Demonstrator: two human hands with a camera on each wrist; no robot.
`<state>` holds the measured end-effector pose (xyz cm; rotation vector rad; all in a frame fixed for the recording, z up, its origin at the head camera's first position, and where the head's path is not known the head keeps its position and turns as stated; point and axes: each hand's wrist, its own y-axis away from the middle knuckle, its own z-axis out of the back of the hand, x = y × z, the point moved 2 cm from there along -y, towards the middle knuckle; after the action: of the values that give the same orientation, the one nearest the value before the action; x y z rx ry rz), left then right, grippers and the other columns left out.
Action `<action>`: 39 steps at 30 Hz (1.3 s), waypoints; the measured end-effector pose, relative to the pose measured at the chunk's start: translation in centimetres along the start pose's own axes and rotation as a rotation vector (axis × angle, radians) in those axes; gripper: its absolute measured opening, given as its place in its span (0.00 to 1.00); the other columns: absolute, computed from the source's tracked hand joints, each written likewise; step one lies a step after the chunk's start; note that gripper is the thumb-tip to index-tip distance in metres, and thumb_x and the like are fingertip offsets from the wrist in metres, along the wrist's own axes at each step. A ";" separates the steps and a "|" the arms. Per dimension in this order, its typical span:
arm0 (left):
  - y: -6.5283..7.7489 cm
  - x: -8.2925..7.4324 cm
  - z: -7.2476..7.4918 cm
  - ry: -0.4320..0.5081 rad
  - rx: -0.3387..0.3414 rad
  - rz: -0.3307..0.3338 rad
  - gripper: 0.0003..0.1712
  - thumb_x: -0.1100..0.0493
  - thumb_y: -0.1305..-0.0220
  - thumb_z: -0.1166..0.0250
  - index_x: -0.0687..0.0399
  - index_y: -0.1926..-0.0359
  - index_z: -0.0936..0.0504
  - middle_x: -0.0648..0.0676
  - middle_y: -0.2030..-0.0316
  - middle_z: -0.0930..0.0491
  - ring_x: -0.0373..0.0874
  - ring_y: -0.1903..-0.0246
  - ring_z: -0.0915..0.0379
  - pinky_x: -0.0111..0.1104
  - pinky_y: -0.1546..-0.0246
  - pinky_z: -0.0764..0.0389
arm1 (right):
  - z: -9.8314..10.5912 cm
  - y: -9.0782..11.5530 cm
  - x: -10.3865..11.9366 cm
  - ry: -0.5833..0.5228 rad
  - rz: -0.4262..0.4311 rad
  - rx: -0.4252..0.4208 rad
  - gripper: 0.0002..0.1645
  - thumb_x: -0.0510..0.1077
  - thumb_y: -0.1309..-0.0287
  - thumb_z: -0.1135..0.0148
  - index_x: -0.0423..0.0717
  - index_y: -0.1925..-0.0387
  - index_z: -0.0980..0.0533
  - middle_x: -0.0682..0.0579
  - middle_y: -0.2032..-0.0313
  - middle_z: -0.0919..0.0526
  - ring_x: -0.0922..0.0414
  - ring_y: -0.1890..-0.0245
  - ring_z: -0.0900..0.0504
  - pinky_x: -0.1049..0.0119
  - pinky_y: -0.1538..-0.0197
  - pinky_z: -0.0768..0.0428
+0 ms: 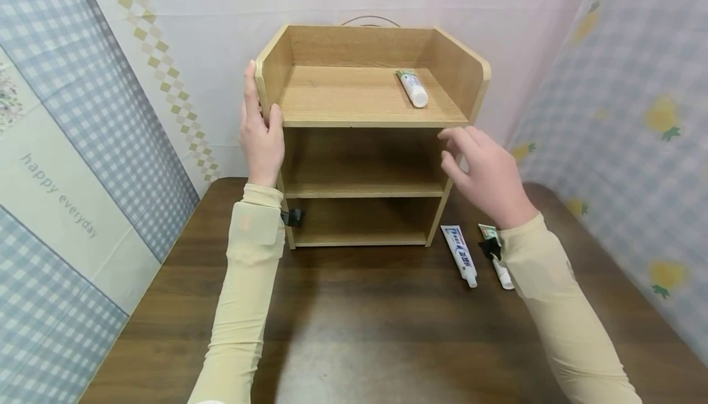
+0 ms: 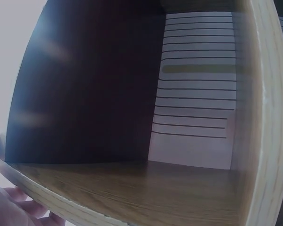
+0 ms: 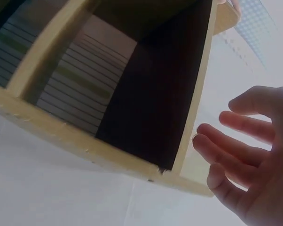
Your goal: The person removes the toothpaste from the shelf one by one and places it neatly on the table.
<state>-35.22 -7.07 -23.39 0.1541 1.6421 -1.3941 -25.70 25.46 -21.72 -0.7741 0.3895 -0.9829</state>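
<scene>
A small wooden shelf unit [image 1: 362, 123] stands on the table, with an open top tray and two compartments below. My left hand [image 1: 264, 139] grips its left side panel, thumb at the front edge and fingers along the outer face. Fingers [image 2: 31, 207] of that hand show past the board edge in the left wrist view. My right hand [image 1: 487, 170] is beside the unit's right front edge, fingers loosely bent and holding nothing. On the top tray, toward the right, lies a white-capped toothpaste tube [image 1: 412, 88].
On the table [image 1: 354, 330] right of the unit lie a blue-and-white toothpaste tube [image 1: 460, 255] and a green-and-white tube [image 1: 502, 272], partly hidden by the right wrist's black camera mount. A pale curtain [image 1: 221, 41] hangs behind, with checked cloth at both sides.
</scene>
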 end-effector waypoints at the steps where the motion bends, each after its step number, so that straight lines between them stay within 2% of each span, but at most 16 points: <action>1: 0.0 0.0 0.0 0.000 0.003 0.000 0.38 0.61 0.34 0.51 0.28 0.27 0.45 0.35 0.29 0.40 0.43 0.47 0.32 0.39 0.52 0.30 | -0.1 -0.5 0.0 -0.005 0.007 0.004 0.16 0.37 0.41 0.45 0.41 0.51 0.24 0.45 0.63 0.19 0.49 0.65 0.23 0.53 0.62 0.26; 6: 0.0 0.2 -0.2 0.001 0.003 0.003 0.38 0.61 0.34 0.51 0.28 0.27 0.45 0.36 0.29 0.40 0.44 0.47 0.32 0.39 0.52 0.29 | -0.8 -2.7 0.0 -0.009 0.063 0.009 0.19 0.39 0.40 0.44 0.39 0.47 0.25 0.40 0.56 0.20 0.43 0.59 0.23 0.48 0.55 0.27; 10: 0.0 0.3 -0.1 -0.006 0.000 0.004 0.38 0.61 0.35 0.51 0.28 0.27 0.45 0.37 0.29 0.40 0.44 0.47 0.32 0.39 0.52 0.29 | -1.2 -4.6 -0.1 0.010 0.068 0.018 0.20 0.40 0.38 0.45 0.39 0.45 0.27 0.39 0.60 0.22 0.43 0.63 0.27 0.48 0.58 0.30; 14: -0.2 0.4 0.0 0.005 -0.008 -0.004 0.38 0.61 0.35 0.51 0.30 0.26 0.45 0.37 0.29 0.40 0.42 0.45 0.33 0.39 0.50 0.29 | -2.0 -6.7 -0.6 0.009 -0.008 0.089 0.24 0.44 0.37 0.47 0.42 0.40 0.31 0.39 0.61 0.25 0.44 0.68 0.31 0.50 0.60 0.31; 18: -0.2 0.5 0.1 0.006 -0.013 -0.007 0.38 0.61 0.35 0.51 0.30 0.26 0.44 0.38 0.29 0.39 0.42 0.45 0.33 0.39 0.49 0.29 | -3.0 -8.5 -1.3 -0.024 -0.120 0.175 0.27 0.47 0.36 0.48 0.43 0.37 0.34 0.38 0.57 0.26 0.42 0.66 0.30 0.48 0.58 0.30; 24: -0.1 0.6 0.1 0.008 -0.006 -0.001 0.38 0.62 0.35 0.51 0.30 0.26 0.44 0.39 0.29 0.39 0.40 0.43 0.33 0.39 0.45 0.29 | -3.9 -9.9 -2.0 -0.049 -0.195 0.255 0.30 0.47 0.38 0.48 0.41 0.36 0.37 0.34 0.54 0.25 0.39 0.55 0.29 0.46 0.49 0.32; 30: -0.2 0.5 0.2 -0.007 -0.003 0.012 0.38 0.61 0.34 0.51 0.28 0.27 0.45 0.38 0.29 0.39 0.42 0.43 0.31 0.42 0.47 0.28 | -4.0 -11.6 -2.2 -0.063 -0.266 0.423 0.35 0.54 0.37 0.49 0.43 0.33 0.41 0.33 0.46 0.27 0.39 0.49 0.33 0.48 0.46 0.34; 34: -0.4 0.4 0.3 -0.006 -0.007 0.005 0.37 0.61 0.34 0.51 0.29 0.27 0.45 0.37 0.29 0.39 0.40 0.42 0.32 0.41 0.46 0.28 | -4.2 -12.4 -2.4 -0.058 -0.296 0.479 0.34 0.56 0.38 0.51 0.42 0.36 0.40 0.34 0.48 0.28 0.40 0.51 0.31 0.50 0.48 0.33; 39: -0.3 0.3 0.3 -0.001 -0.002 0.002 0.38 0.61 0.35 0.50 0.30 0.26 0.45 0.38 0.29 0.39 0.39 0.42 0.32 0.40 0.45 0.28 | -4.6 -12.4 -2.7 -0.060 -0.338 0.484 0.29 0.53 0.38 0.54 0.43 0.40 0.43 0.35 0.52 0.24 0.43 0.58 0.27 0.52 0.53 0.31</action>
<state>-35.38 -7.54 -23.36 0.1532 1.6420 -1.3904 -37.27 21.88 -15.85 -0.4306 -0.0416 -1.3036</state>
